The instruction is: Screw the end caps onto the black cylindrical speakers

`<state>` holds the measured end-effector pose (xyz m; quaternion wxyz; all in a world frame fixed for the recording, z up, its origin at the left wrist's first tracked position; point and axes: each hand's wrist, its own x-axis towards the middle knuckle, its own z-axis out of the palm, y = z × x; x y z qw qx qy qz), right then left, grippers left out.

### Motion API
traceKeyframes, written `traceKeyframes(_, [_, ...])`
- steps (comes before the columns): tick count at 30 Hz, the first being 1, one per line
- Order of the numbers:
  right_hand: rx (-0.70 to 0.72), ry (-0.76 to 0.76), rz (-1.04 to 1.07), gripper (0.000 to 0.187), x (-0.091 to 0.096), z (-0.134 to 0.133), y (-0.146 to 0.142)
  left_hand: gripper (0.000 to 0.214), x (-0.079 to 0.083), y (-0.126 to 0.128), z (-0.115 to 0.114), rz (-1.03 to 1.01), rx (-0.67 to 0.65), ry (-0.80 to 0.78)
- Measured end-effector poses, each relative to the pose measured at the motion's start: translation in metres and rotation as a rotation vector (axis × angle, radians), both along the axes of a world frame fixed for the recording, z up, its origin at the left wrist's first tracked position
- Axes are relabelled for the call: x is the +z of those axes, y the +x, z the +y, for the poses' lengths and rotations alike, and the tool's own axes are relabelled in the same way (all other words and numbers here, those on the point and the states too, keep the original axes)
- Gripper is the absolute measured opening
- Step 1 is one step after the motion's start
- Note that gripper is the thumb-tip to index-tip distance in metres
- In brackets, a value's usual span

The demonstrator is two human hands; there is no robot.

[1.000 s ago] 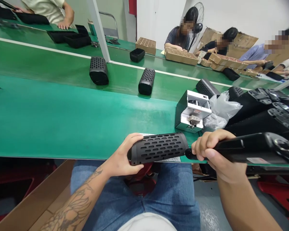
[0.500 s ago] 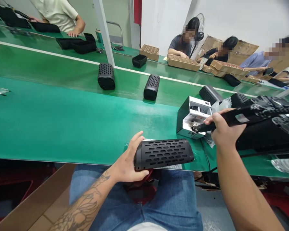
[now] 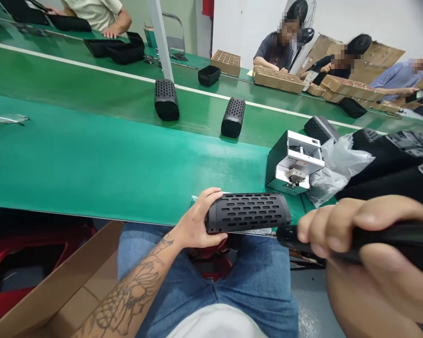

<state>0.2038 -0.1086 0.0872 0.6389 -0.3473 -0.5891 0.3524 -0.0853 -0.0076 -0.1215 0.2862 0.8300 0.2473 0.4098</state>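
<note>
A black perforated casing (image 3: 250, 212) lies on its side at the bench's front edge, with its slotted face up. My left hand (image 3: 199, 221) grips its left end, thumb along the near side and fingers over the far side. In my closed right hand (image 3: 370, 211) is a black electric screwdriver (image 3: 398, 238), held almost level. Its tip points left, close to the casing's lower right corner; whether it touches is unclear. Behind the casing stands a small black-and-white screw feeder (image 3: 278, 162).
Two more perforated casings (image 3: 233, 117) stand on the green belt beyond the bench. Clear plastic bags (image 3: 341, 164) and black parts crowd the right side. Glasses (image 3: 7, 119) lie at far left. Co-workers sit across the line beside cardboard trays (image 3: 278, 80).
My right hand has brought the screwdriver from the screw feeder down and toward me, to the casing's right end. My left hand keeps its grip. The view has shifted somewhat.
</note>
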Motion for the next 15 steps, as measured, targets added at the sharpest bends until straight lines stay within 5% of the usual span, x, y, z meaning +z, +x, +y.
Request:
traceKeyframes(6, [0.115, 0.019, 0.04, 0.013, -0.027, 0.027, -0.023, 0.118, -0.001, 0.002, 0.0, -0.041, -0.001, 0.02])
traceKeyframes(15, [0.153, -0.044, -0.005, 0.014, -0.039, 0.032, -0.024, 0.117, 0.0, 0.003, -0.001, -0.045, -0.001, -0.01])
